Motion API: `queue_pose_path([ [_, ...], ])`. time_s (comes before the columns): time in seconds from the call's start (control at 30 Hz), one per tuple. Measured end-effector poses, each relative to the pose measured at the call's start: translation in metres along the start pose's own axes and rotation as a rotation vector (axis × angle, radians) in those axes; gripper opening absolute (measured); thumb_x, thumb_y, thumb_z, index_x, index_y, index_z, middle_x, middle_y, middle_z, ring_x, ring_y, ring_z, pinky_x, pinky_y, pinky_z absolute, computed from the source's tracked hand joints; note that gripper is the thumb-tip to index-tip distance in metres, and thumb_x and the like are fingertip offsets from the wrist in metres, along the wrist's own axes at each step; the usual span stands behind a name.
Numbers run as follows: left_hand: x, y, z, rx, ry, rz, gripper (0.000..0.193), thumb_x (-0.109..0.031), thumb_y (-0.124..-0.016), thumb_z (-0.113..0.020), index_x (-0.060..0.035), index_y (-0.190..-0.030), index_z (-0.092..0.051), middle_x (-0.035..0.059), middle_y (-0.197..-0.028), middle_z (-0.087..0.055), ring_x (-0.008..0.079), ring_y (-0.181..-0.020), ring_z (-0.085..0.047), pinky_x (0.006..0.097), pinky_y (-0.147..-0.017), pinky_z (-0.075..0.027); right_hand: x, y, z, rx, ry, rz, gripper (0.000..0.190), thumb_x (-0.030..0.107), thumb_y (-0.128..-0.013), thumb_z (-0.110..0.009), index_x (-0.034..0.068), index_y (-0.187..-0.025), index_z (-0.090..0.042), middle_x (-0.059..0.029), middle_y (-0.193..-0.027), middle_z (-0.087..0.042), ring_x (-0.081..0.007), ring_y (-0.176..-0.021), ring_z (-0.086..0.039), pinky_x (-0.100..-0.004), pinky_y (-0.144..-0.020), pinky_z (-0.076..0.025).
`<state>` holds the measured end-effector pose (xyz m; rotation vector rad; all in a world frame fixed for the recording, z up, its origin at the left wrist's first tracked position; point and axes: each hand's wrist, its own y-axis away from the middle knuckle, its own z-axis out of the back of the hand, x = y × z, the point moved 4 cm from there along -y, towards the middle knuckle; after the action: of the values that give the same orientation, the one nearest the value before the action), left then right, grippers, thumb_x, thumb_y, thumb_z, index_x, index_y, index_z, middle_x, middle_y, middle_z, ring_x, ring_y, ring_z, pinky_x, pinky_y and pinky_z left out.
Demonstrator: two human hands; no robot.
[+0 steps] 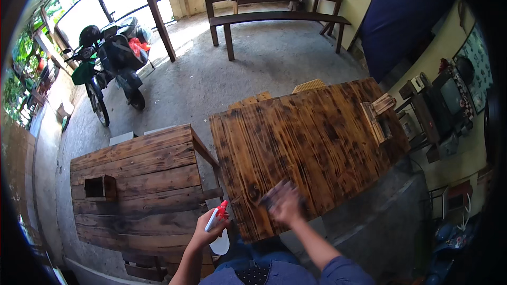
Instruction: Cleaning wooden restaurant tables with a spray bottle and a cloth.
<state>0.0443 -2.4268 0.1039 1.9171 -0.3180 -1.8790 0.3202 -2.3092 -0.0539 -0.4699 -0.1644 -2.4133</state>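
My left hand grips a spray bottle with a red and white trigger head and a pale, translucent body. It is held in the gap between two wooden tables, its nozzle pointing up and away from me. On the near edge of the larger scorched-wood table, my right hand presses a dark cloth against the planks. Hand and cloth are blurred, so the fingers cannot be made out clearly.
A smaller plank table at left bears an open wooden box. A wooden holder stands at the larger table's right end. Beyond are a yellow stool, a parked motorcycle, a long bench and a television.
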Motion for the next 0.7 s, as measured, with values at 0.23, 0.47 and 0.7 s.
queue_pose_path([
  [0.23, 0.01, -0.014, -0.01, -0.067, 0.007, -0.027, 0.027, -0.014, -0.084, -0.076, -0.0048, -0.106, -0.063, -0.0002, -0.079, -0.063, 0.0058, -0.056, -0.056, 0.0216, -0.048, -0.044, -0.107, -0.161, 0.046, -0.134, 0.209, -0.513, 0.068, 0.045, -0.094, -0.046, 0.031, -0.156, -0.022, -0.0197, -0.163, -0.004, -0.0454, -0.148, -0.001, -0.0676, -0.113, 0.003],
  [0.47, -0.002, -0.014, -0.003, -0.095, 0.1, 0.007, 0.027, -0.015, -0.085, -0.076, -0.0046, -0.107, -0.063, -0.0007, -0.08, -0.063, 0.0047, -0.061, -0.056, 0.0228, -0.053, -0.045, 0.098, -0.019, -0.029, 0.214, -0.03, 0.297, 0.073, 0.059, -0.084, -0.055, 0.035, -0.15, -0.036, -0.0138, -0.163, -0.014, -0.0407, -0.15, -0.008, -0.0678, -0.113, -0.003],
  [0.7, 0.0, -0.017, -0.001, -0.148, 0.234, 0.086, 0.029, -0.014, -0.084, -0.076, -0.0039, -0.108, -0.063, 0.001, -0.082, -0.063, 0.0058, -0.058, -0.056, 0.021, -0.05, -0.043, 0.088, -0.174, -0.018, 0.006, 0.028, 0.283, 0.067, 0.055, -0.085, -0.056, 0.034, -0.147, -0.041, -0.0148, -0.16, -0.022, -0.0424, -0.147, -0.017, -0.0667, -0.114, -0.01],
])
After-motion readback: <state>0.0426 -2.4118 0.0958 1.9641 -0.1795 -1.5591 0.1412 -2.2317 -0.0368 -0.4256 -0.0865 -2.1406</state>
